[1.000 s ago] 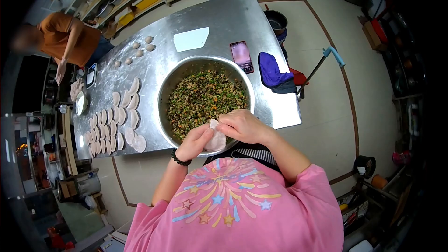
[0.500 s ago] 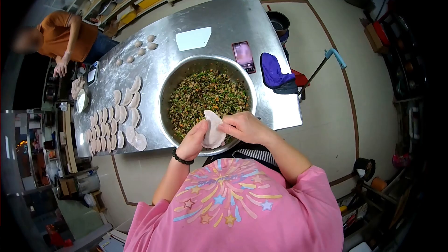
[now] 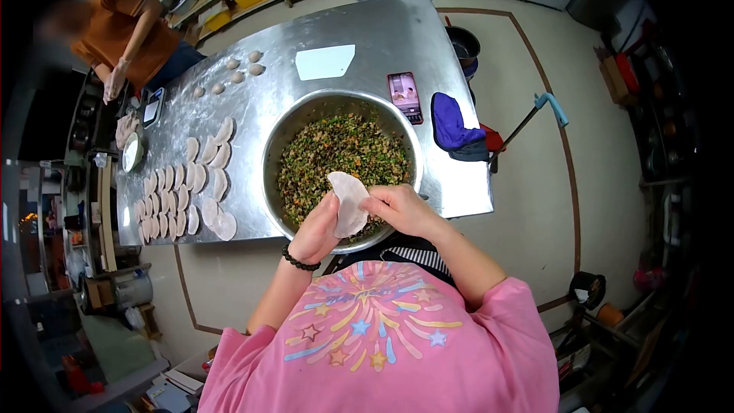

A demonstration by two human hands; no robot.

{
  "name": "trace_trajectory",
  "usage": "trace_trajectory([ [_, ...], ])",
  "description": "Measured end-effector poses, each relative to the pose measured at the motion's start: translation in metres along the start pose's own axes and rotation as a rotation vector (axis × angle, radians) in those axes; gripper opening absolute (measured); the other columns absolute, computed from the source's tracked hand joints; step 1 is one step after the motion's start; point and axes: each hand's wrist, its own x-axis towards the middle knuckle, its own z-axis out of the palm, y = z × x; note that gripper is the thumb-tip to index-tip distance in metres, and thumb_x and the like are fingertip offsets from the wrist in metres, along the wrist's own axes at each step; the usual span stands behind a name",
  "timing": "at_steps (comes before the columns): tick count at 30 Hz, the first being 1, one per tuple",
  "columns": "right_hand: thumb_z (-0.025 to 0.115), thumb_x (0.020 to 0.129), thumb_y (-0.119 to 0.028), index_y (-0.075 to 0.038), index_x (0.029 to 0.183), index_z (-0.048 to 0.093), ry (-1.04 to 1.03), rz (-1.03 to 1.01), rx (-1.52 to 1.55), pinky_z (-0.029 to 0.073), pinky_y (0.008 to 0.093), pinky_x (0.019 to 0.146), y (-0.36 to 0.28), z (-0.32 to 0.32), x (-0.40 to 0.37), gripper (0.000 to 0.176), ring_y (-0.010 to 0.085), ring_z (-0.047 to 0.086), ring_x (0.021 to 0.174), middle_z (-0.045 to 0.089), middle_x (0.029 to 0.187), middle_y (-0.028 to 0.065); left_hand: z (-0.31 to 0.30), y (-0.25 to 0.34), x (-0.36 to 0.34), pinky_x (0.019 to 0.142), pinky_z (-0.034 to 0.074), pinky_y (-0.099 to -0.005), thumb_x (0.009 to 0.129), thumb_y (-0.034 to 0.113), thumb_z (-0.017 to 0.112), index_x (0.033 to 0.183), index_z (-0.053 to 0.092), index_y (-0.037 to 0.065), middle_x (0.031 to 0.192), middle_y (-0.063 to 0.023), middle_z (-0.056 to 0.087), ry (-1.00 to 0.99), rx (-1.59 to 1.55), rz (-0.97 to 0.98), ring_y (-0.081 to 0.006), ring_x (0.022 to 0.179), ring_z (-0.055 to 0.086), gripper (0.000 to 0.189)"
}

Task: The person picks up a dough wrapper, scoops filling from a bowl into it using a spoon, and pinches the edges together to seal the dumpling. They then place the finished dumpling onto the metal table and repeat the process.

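A pale half-moon dumpling (image 3: pixel 350 205) is held between my two hands over the near rim of a large metal bowl (image 3: pixel 269 183). My left hand (image 3: pixel 315 233), with a dark bead bracelet at its wrist, grips the dumpling's left side. The fingers of my right hand (image 3: pixel 397 208) pinch its right edge. Chopped filling (image 3: pixel 340 145), green, brown and orange, lies in the bowl. Left of the bowl, several folded dumplings (image 3: pixel 182 197) rest in rows on the steel table (image 3: pixel 252 115). Flat round wrappers (image 3: pixel 222 223) overlap at the near end of these rows.
Several dough balls (image 3: pixel 232 64) and a white board (image 3: pixel 325 62) lie farther back. A phone (image 3: pixel 405 97) and a purple cloth item (image 3: pixel 456 124) are right of the bowl. A co-worker (image 3: pixel 138 30) stands at the far left, near a white bowl (image 3: pixel 132 151) and a scale (image 3: pixel 153 107).
The dumpling has tilted slightly, its top leaning left, while both hands keep hold of it. The co-worker's hands have come closer together. The whole view has shifted a little.
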Motion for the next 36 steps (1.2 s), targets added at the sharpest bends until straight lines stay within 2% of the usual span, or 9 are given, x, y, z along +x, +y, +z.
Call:
trace_trajectory([
  [8, 0.055, 0.086, -0.03, -0.003, 0.073, 0.061, 0.034, 0.039, 0.143, 0.043, 0.0347, 0.053, -0.004, 0.006, 0.001, 0.031, 0.0256, 0.06, 0.058, 0.06, 0.064, 0.012, 0.007, 0.0, 0.003, 0.098, 0.035, -0.0343, 0.097, 0.032, 0.034, 0.128, 0.034, 0.005, 0.124, -0.0063, 0.046, -0.005, -0.115, 0.108, -0.0176, 0.114, 0.045, 0.041],
  [10, 0.055, 0.086, -0.03, -0.003, 0.074, 0.061, 0.028, 0.051, 0.109, 0.043, 0.0339, 0.053, -0.002, 0.008, 0.001, 0.031, 0.0243, 0.06, 0.057, 0.061, 0.064, 0.0116, 0.006, -0.002, 0.004, 0.097, 0.036, -0.0363, 0.097, 0.036, 0.029, 0.129, 0.035, 0.004, 0.124, -0.0077, 0.047, 0.023, -0.071, 0.134, -0.0202, 0.114, 0.046, 0.045],
  [15, 0.056, 0.086, -0.03, -0.002, 0.075, 0.062, 0.008, 0.069, 0.118, 0.043, 0.0321, 0.053, -0.002, 0.011, 0.001, 0.03, 0.0214, 0.059, 0.056, 0.061, 0.064, 0.0104, 0.008, -0.003, 0.006, 0.096, 0.035, -0.0373, 0.096, 0.044, 0.029, 0.129, 0.034, 0.004, 0.123, -0.0096, 0.048, 0.021, -0.097, 0.157, -0.0214, 0.113, 0.046, 0.052],
  [17, 0.054, 0.089, -0.026, 0.001, 0.074, 0.061, 0.003, 0.061, 0.128, 0.043, 0.0272, 0.055, -0.007, 0.009, 0.0, 0.032, 0.0127, 0.055, 0.059, 0.06, 0.064, 0.0083, 0.011, 0.0, 0.007, 0.094, 0.037, -0.0373, 0.094, 0.049, 0.029, 0.13, 0.032, 0.004, 0.123, -0.012, 0.047, -0.013, -0.088, 0.172, -0.0228, 0.113, 0.046, 0.058],
  [27, 0.056, 0.087, -0.03, 0.0, 0.072, 0.063, 0.053, 0.12, 0.349, 0.043, 0.029, 0.053, 0.002, 0.034, 0.002, 0.034, 0.0133, 0.056, 0.056, 0.061, 0.061, 0.0067, 0.018, -0.002, 0.012, 0.089, 0.04, -0.0354, 0.091, 0.057, 0.028, 0.128, 0.032, 0.005, 0.122, -0.0148, 0.048, 0.09, -0.155, 0.288, -0.0245, 0.109, 0.049, 0.064],
  [30, 0.058, 0.086, -0.03, 0.001, 0.073, 0.062, 0.023, 0.154, 0.302, 0.042, 0.0299, 0.052, 0.0, 0.038, 0.004, 0.034, 0.0141, 0.056, 0.055, 0.059, 0.06, 0.0092, 0.015, -0.004, 0.013, 0.091, 0.04, -0.0362, 0.091, 0.057, 0.028, 0.128, 0.033, 0.005, 0.12, -0.0148, 0.048, 0.121, -0.169, 0.326, -0.0251, 0.11, 0.048, 0.063],
  [32, 0.059, 0.085, -0.029, 0.002, 0.075, 0.062, -0.022, 0.157, 0.12, 0.041, 0.0307, 0.051, -0.002, 0.038, 0.008, 0.033, 0.0157, 0.056, 0.054, 0.058, 0.06, 0.0122, 0.019, -0.002, 0.013, 0.092, 0.04, -0.0367, 0.091, 0.056, 0.028, 0.126, 0.035, 0.004, 0.118, -0.0149, 0.05, 0.211, -0.231, 0.323, -0.0252, 0.109, 0.049, 0.063],
  [35, 0.059, 0.084, -0.029, 0.002, 0.076, 0.062, 0.068, 0.11, 0.104, 0.041, 0.0307, 0.051, 0.005, 0.055, 0.012, 0.032, 0.0171, 0.056, 0.054, 0.057, 0.06, 0.0144, -0.005, -0.021, 0.019, 0.092, 0.041, -0.0356, 0.094, 0.035, 0.04, 0.122, 0.041, 0.004, 0.114, -0.0105, 0.053, 0.238, -0.223, 0.406, -0.0229, 0.106, 0.052, 0.041],
  [36, 0.058, 0.085, -0.028, 0.002, 0.076, 0.061, 0.094, 0.104, 0.225, 0.042, 0.0308, 0.051, 0.016, 0.064, 0.013, 0.031, 0.0167, 0.056, 0.054, 0.059, 0.061, 0.0134, -0.002, -0.016, 0.017, 0.091, 0.042, -0.034, 0.091, 0.022, 0.046, 0.119, 0.043, 0.004, 0.112, -0.0085, 0.054, 0.292, -0.264, 0.424, -0.0213, 0.104, 0.053, 0.033],
])
